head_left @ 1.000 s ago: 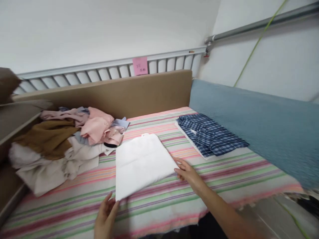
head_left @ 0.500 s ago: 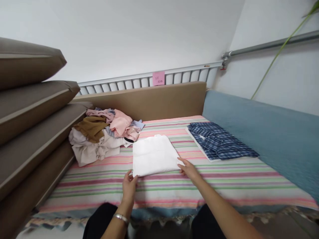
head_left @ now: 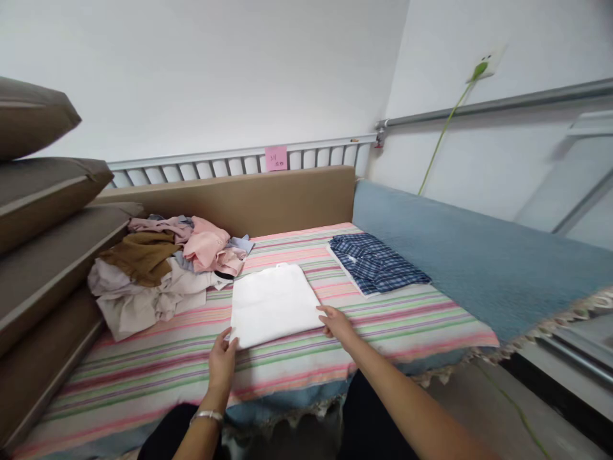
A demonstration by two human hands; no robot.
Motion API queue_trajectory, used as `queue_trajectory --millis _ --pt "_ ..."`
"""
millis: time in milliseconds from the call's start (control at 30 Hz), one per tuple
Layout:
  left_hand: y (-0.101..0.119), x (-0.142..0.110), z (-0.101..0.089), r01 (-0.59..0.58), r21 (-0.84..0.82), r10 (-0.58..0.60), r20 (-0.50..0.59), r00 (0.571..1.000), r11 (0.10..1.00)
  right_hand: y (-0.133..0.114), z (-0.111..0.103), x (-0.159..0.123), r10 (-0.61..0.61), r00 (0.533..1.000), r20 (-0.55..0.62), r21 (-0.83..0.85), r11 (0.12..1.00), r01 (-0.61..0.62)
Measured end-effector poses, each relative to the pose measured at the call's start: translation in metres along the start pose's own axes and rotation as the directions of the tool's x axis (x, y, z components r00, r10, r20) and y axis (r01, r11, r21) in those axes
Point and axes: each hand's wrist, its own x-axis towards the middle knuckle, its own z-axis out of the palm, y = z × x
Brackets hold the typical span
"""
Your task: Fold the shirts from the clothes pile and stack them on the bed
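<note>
A folded white garment (head_left: 275,305) lies flat in a near-square on the striped cover in front of me. At its near left corner is my left hand (head_left: 223,361), thumb and fingers closed on the edge. My right hand (head_left: 336,326) pinches the near right corner between thumb and fingers. What kind of garment it is, the folds do not show. To the right lies a folded dark blue plaid garment (head_left: 380,263), with a white layer showing under its left edge.
A loose heap of clothes (head_left: 163,268) in pink, brown, white and blue sits at the left, beside stacked brown cushions (head_left: 52,255). A brown backrest (head_left: 268,201) runs along the back, and a blue-covered bolster (head_left: 460,236) along the right. Behind stands a radiator (head_left: 191,171).
The view has swung to the right, so everything sits further left and a wall socket shows. Both hands stay at the white garment's near corners, and it keeps its folded shape.
</note>
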Motion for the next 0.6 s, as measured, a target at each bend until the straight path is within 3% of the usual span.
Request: queue_trajectory --millis 133,267,333,400,467,533,600 --pt "-0.013 -0.010 -0.019 -0.081 0.169 0.074 0.046 0.996 0.982 0.015 0.001 -0.033 0.039 0.999 0.009 -0.025 0.999 -0.039" --pt "-0.018 -0.016 -0.034 -0.125 0.424 0.115 0.049 0.992 0.897 0.031 -0.009 -0.053 0.076 0.996 -0.044 -0.130 0.988 -0.081" --pt "-0.010 -0.017 -0.032 -0.237 0.502 0.250 0.043 0.967 0.832 0.030 -0.015 -0.058 -0.034 0.992 -0.118 -0.296 0.955 -0.002" --pt "0.004 -0.021 -0.018 -0.419 0.534 0.428 0.116 0.896 0.734 0.021 -0.013 -0.062 -0.269 0.953 -0.137 -0.482 0.859 0.173" --pt "0.019 -0.027 0.006 -0.575 0.547 0.519 0.274 0.810 0.608 0.007 0.003 -0.065 -0.462 0.886 -0.049 -0.612 0.714 0.338" --pt "0.027 -0.033 0.035 -0.661 0.567 0.501 0.437 0.747 0.491 -0.007 0.028 -0.066 -0.524 0.847 0.086 -0.677 0.593 0.435" --pt "0.026 -0.038 0.059 -0.690 0.598 0.430 0.540 0.723 0.409 -0.015 0.055 -0.063 -0.515 0.831 0.209 -0.703 0.512 0.494"
